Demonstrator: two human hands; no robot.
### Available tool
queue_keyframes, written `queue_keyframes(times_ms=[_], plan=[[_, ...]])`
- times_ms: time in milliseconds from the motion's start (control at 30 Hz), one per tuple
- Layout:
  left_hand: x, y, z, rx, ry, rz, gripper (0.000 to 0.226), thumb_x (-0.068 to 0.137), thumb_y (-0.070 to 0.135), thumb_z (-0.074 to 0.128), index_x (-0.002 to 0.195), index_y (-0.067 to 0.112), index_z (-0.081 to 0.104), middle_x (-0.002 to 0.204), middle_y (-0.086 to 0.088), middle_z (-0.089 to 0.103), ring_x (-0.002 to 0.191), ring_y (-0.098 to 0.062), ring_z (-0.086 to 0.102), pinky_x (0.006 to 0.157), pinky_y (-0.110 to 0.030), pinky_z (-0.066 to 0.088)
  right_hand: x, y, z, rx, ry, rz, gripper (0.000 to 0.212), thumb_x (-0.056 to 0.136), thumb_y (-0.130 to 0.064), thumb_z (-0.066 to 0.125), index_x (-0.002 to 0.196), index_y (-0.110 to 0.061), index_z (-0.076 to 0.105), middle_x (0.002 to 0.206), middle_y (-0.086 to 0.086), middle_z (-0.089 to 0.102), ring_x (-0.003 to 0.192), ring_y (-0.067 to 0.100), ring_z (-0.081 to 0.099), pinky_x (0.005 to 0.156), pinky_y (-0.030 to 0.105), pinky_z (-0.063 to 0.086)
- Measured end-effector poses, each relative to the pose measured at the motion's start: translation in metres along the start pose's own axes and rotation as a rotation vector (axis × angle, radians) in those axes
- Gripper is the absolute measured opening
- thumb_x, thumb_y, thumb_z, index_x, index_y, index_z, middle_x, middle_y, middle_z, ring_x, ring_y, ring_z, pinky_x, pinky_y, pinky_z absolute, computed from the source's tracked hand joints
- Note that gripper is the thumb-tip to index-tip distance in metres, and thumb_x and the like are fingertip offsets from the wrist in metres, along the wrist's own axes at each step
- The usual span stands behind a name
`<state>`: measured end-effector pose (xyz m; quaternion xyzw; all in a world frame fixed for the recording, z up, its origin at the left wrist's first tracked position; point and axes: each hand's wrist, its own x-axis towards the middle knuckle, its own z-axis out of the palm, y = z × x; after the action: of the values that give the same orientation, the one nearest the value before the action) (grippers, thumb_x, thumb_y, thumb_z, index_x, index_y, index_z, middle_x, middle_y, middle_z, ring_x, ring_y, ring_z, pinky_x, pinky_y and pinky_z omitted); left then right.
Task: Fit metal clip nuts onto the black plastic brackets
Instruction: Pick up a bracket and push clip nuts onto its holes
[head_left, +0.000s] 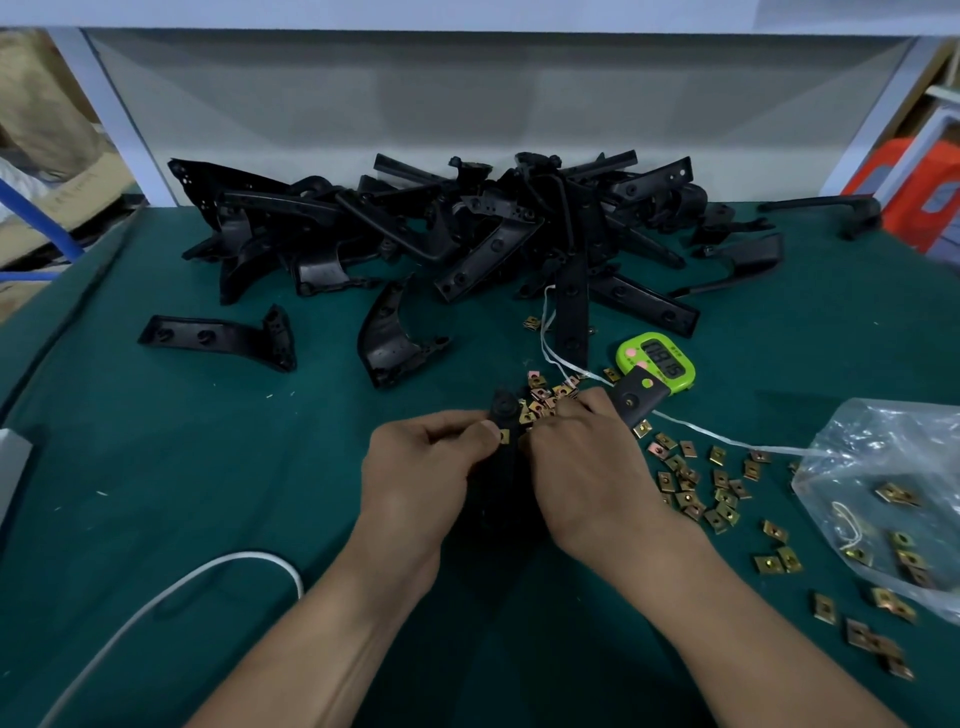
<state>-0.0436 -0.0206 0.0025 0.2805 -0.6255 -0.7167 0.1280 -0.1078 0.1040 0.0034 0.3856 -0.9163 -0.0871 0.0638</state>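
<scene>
My left hand (423, 457) grips a black plastic bracket (506, 415) at the middle of the green table, its thumb pressing a brass clip nut (504, 435) against the bracket's edge. My right hand (582, 457) curls round the same bracket from the right side; most of the bracket is hidden between my hands. A heap of loose clip nuts (545, 395) lies just beyond my fingers, and more clip nuts (696, 483) are scattered to the right. A big pile of black brackets (467, 228) fills the back of the table.
A green digital timer (657, 361) stands right of centre, with a black bracket end (636, 397) lying on it. A clear plastic bag (883, 499) with clip nuts sits at the right. Single brackets (218, 335) lie left. A white cable (171, 587) curves at the near left.
</scene>
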Motion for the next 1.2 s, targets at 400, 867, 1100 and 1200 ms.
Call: queue_keyframes(times_ms=[400,867,1100,1200], plan=[[0.004,0.01,-0.008,-0.085,-0.064,0.071,0.006,0.081,0.007,0.081,0.082,0.013,0.082,0.079,-0.005,0.078,0.068,-0.01,0.07,0.061,-0.017,0.054,-0.005,0.014,-0.012,0.131,0.312,0.078,0.042,0.056,-0.015,0.07,0.097,-0.025,0.069,0.112,-0.002,0.065,0.112,0.026,0.054,0.108,0.04,0.022],[0.013,-0.003,0.008,0.088,-0.137,0.234,0.022,0.094,0.015,0.07,0.083,0.03,0.083,0.084,0.01,0.079,0.076,-0.001,0.072,0.068,-0.015,0.053,0.011,0.013,-0.002,2.466,0.345,0.827,0.018,0.094,-0.015,0.065,0.078,-0.01,0.07,0.078,0.008,0.07,0.063,0.019,0.066,0.06,0.03,0.057],[0.019,-0.016,-0.003,0.888,-0.17,0.516,0.021,0.077,0.034,0.083,0.096,0.043,0.078,0.086,0.019,0.064,0.093,-0.002,0.053,0.082,-0.023,0.047,0.009,0.035,0.001,2.415,0.368,0.932,0.037,0.089,-0.038,0.074,0.057,-0.019,0.068,0.062,-0.001,0.057,0.048,0.013,0.048,0.05,0.025,0.044],[0.024,-0.019,-0.002,0.866,-0.158,0.538,0.013,0.083,0.029,0.082,0.091,0.039,0.08,0.084,0.018,0.062,0.089,-0.005,0.054,0.08,-0.028,0.046,0.009,0.034,0.002,2.411,0.343,0.907,0.041,0.088,-0.04,0.074,0.054,-0.019,0.067,0.061,0.0,0.057,0.047,0.014,0.049,0.05,0.027,0.044]])
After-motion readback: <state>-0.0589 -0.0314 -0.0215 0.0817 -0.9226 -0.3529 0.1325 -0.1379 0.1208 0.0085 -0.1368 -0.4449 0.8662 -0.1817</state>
